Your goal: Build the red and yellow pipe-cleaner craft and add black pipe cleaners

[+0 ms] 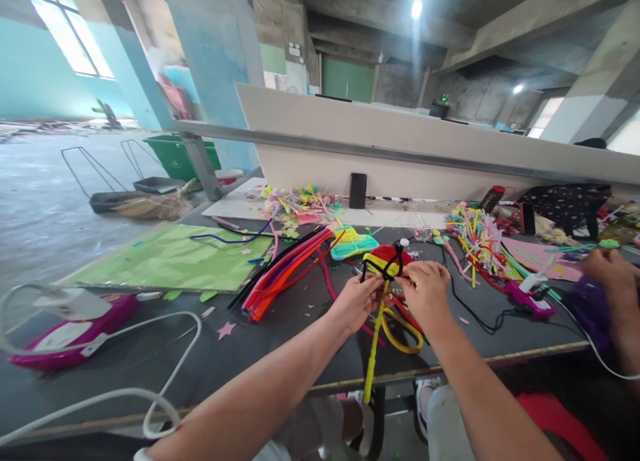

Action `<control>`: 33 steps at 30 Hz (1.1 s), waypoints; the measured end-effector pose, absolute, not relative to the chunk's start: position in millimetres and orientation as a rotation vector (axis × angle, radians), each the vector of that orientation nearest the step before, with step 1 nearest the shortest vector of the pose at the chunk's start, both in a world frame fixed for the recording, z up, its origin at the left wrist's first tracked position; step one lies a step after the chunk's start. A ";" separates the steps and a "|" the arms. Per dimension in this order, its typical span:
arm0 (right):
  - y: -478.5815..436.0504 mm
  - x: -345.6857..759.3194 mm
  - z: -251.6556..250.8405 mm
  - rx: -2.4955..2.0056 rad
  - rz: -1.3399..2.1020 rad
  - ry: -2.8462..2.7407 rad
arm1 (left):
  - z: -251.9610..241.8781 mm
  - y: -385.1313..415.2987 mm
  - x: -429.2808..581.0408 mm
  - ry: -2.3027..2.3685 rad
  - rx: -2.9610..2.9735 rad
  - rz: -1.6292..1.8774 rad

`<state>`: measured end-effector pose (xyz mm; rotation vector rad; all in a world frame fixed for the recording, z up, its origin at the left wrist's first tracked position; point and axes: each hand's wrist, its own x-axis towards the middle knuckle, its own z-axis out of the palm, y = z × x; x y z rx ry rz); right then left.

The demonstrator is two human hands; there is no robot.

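Both hands meet over the table's front part at a pipe-cleaner figure [393, 260] in red, yellow and black. My left hand [359, 300] pinches it from the left, where black strands cross. From the other side, my right hand [425, 284] has its fingers closed at the same black strands. A twisted yellow pipe-cleaner stem [373, 361] hangs below the hands past the table edge. Next to it lies a looped yellow pipe cleaner [413, 344]. Just behind the figure is a blue and yellow pipe-cleaner piece [353, 243]. The fingertips partly hide the joint.
A bundle of coloured pipe cleaners [285, 278] lies to the left, beside a green sheet [165, 258]. Magenta power strips [75, 334] with white cables sit at both sides. A phone [357, 191] leans against the partition. Another person's hand [607, 271] is at the right.
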<state>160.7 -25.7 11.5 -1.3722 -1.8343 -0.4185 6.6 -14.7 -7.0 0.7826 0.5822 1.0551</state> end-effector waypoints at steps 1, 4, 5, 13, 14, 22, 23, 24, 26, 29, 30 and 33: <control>-27.0 160.0 13.1 -1.372 -0.437 -1.833 | -7.3 -14.5 6.6 0.586 0.778 1.055; -30.5 156.2 15.5 -1.391 -0.463 -1.813 | -9.0 -13.7 6.6 0.588 0.785 1.053; -31.0 154.5 15.1 -1.399 -0.462 -1.800 | -9.6 -13.5 6.5 0.586 0.790 1.051; -29.7 145.1 6.9 -1.421 -0.413 -1.675 | -9.2 -13.5 5.6 0.587 0.807 1.052; -29.7 145.1 7.2 -1.419 -0.417 -1.662 | -9.1 -13.3 5.8 0.579 0.812 1.049; -32.1 145.1 10.9 -1.409 -0.448 -1.676 | -9.3 -13.5 8.6 0.614 0.836 1.075; -32.5 144.0 10.5 -1.403 -0.462 -1.681 | -9.5 -13.9 9.3 0.623 0.839 1.084; -32.9 142.5 9.9 -1.394 -0.474 -1.688 | -9.8 -14.3 10.0 0.630 0.842 1.095; -33.4 138.9 8.7 -1.377 -0.483 -1.698 | -10.7 -15.3 11.3 0.635 0.848 1.108; -34.4 132.7 7.5 -1.382 -0.460 -1.694 | -11.6 -16.8 12.5 0.649 0.852 1.132; -35.1 130.7 7.4 -1.386 -0.450 -1.695 | -11.6 -17.2 12.6 0.658 0.852 1.143; -39.3 124.5 7.9 -1.397 -0.445 -1.705 | -11.1 -17.2 11.4 0.688 0.839 1.177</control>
